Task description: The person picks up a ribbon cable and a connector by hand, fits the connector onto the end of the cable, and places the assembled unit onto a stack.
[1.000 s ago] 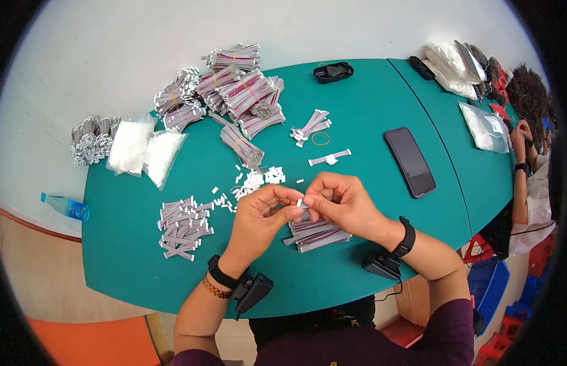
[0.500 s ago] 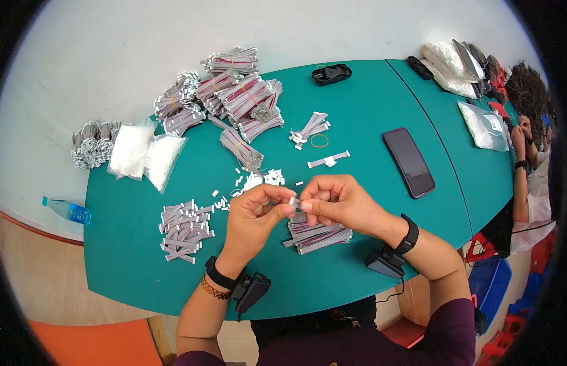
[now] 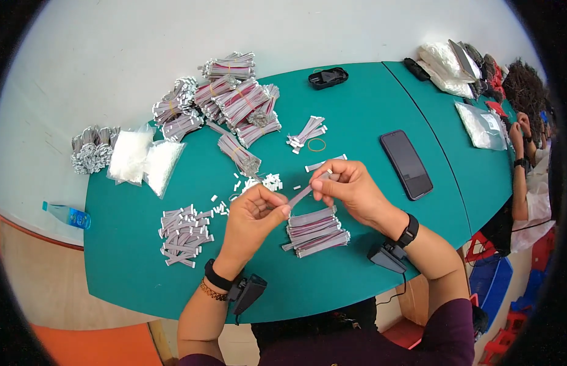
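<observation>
A short grey ribbon cable [image 3: 301,194] is stretched between my hands, pinched at both ends. My left hand [image 3: 251,215] grips its lower left end with thumb and forefinger. My right hand [image 3: 351,188] pinches the upper right end, where a bit of white connector shows. Below the hands lies a neat stack of ribbon cables [image 3: 318,233]. Behind my left fingers, small white connector housings [image 3: 272,182] are scattered, partly covered. Another ribbon cable [image 3: 317,166] lies just past my right hand, which hides part of it. Finished-looking short cables [image 3: 184,236] lie heaped to the left.
Tied cable bundles [image 3: 244,100] are piled at the back left beside bags of white parts [image 3: 129,155]. A phone [image 3: 406,165] lies to the right, a rubber band [image 3: 317,144] and small cable pile [image 3: 307,133] farther back. Another person's hand [image 3: 517,135] is at far right.
My hands have moved apart, my right hand going up and right. The cable, earlier mostly hidden between the fingertips, now stretches between them.
</observation>
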`<state>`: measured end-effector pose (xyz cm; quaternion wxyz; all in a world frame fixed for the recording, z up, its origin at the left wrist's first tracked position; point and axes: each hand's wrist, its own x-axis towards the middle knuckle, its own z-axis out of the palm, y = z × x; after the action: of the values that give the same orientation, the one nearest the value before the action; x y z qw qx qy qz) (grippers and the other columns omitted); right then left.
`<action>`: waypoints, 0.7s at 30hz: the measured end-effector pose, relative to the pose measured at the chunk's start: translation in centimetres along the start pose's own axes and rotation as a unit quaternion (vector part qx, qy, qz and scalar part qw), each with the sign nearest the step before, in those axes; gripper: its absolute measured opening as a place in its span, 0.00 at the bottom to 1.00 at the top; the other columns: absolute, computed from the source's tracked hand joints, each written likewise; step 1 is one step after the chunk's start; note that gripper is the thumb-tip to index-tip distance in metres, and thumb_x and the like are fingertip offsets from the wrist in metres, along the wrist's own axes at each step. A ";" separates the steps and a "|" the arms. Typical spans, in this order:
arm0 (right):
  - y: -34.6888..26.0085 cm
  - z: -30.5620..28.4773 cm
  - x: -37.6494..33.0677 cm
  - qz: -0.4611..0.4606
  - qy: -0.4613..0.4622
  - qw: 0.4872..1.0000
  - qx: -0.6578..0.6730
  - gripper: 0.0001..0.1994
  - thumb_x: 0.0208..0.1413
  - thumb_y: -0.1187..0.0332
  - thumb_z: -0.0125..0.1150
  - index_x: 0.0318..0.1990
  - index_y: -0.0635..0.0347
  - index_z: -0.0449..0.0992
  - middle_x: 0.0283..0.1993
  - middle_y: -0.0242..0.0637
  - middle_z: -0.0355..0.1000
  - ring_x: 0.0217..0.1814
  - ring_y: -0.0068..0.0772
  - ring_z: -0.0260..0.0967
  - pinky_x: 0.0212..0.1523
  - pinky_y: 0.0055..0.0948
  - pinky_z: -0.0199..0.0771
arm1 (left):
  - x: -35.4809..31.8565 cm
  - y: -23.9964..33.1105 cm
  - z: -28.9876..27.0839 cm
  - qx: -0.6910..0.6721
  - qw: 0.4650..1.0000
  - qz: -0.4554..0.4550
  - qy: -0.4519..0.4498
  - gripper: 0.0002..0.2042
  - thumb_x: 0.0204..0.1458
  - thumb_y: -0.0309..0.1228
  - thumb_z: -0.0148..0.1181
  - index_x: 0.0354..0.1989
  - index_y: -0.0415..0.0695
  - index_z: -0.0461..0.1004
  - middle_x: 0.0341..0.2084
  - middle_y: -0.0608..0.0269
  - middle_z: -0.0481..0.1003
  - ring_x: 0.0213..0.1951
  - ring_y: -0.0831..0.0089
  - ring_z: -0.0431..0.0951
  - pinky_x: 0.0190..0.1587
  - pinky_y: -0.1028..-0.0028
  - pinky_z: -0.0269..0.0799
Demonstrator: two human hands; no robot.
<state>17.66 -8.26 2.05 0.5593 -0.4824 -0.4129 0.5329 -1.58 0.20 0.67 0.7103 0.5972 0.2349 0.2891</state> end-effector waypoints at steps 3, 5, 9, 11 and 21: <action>0.7 0.4 0.0 -0.032 0.031 0.998 0.046 0.04 0.52 0.72 0.59 0.30 0.62 0.71 0.26 0.30 0.71 0.24 0.13 0.65 0.24 0.14 0.62 | -0.3 -0.7 0.7 0.009 0.999 -0.011 -0.041 0.06 0.47 0.22 0.60 0.31 0.38 0.68 0.29 0.65 0.73 0.31 0.80 0.73 0.37 0.81 0.70; 1.1 0.8 -0.1 -0.053 0.042 0.997 0.036 0.05 0.52 0.71 0.59 0.29 0.61 0.70 0.26 0.30 0.72 0.25 0.13 0.64 0.24 0.13 0.62 | -0.5 -1.0 1.1 0.015 0.998 -0.020 -0.066 0.07 0.47 0.23 0.61 0.32 0.38 0.69 0.30 0.65 0.73 0.32 0.81 0.73 0.37 0.81 0.70; 1.0 1.2 -0.5 -0.016 0.001 1.000 0.007 0.06 0.53 0.71 0.58 0.28 0.61 0.69 0.27 0.30 0.72 0.25 0.11 0.63 0.25 0.13 0.61 | -0.5 -0.4 1.4 0.075 0.997 0.016 -0.020 0.07 0.48 0.24 0.60 0.33 0.38 0.70 0.30 0.66 0.73 0.32 0.82 0.73 0.35 0.82 0.69; 1.5 1.7 -0.7 -0.026 -0.005 0.999 -0.021 0.06 0.53 0.71 0.58 0.28 0.62 0.70 0.24 0.27 0.70 0.23 0.10 0.60 0.22 0.14 0.58 | -0.2 -0.3 1.3 0.052 0.998 0.018 -0.001 0.07 0.48 0.25 0.60 0.34 0.37 0.70 0.30 0.66 0.74 0.32 0.82 0.73 0.34 0.82 0.69; 2.3 2.5 -1.1 -0.035 0.006 0.991 -0.132 0.06 0.51 0.72 0.59 0.27 0.65 0.71 0.19 0.25 0.66 0.22 0.09 0.57 0.20 0.16 0.57 | -0.3 -0.5 0.7 0.007 1.000 -0.019 -0.012 0.06 0.49 0.25 0.59 0.33 0.38 0.72 0.29 0.67 0.74 0.30 0.83 0.73 0.28 0.84 0.68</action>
<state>14.70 -9.20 0.33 0.5117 -0.5401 -0.4929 0.4511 -1.29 -0.54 0.33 0.7145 0.6009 0.2392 0.2668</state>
